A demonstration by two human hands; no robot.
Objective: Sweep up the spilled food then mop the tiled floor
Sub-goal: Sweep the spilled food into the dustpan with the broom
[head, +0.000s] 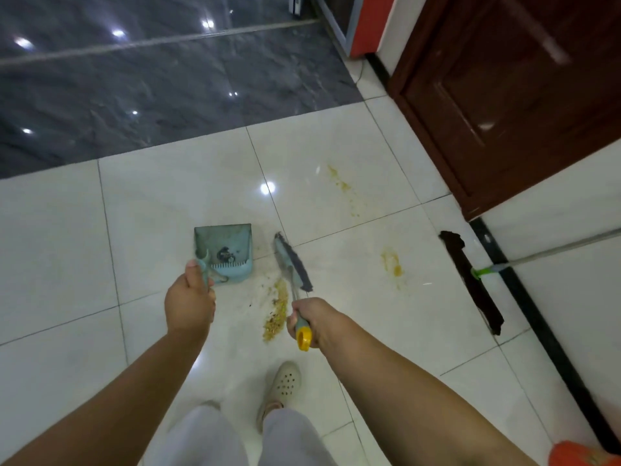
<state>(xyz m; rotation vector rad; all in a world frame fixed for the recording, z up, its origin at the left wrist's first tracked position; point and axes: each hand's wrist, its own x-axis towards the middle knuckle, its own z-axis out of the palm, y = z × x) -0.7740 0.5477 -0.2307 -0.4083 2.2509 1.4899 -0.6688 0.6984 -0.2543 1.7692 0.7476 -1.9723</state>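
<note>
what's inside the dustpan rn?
The dustpan, held by the left hand, has a small dark clump of debris near its comb teeth; the rest looks smudged. Nothing covers its inside.

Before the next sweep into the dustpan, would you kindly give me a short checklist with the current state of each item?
1. Left hand grips the dustpan handle: ok.
2. Right hand grips the brush handle: ok.
3. Dustpan mouth faces the food pile: not ok; the pile lies on the handle side, beside the brush.
4. Dustpan lip flat on the tiled floor: cannot tell.
5. All spill gathered: not ok; a yellow smear and a trail of specks remain apart from the pile.
6. Mop within reach for later: ok, lying by the wall on the right.
</note>
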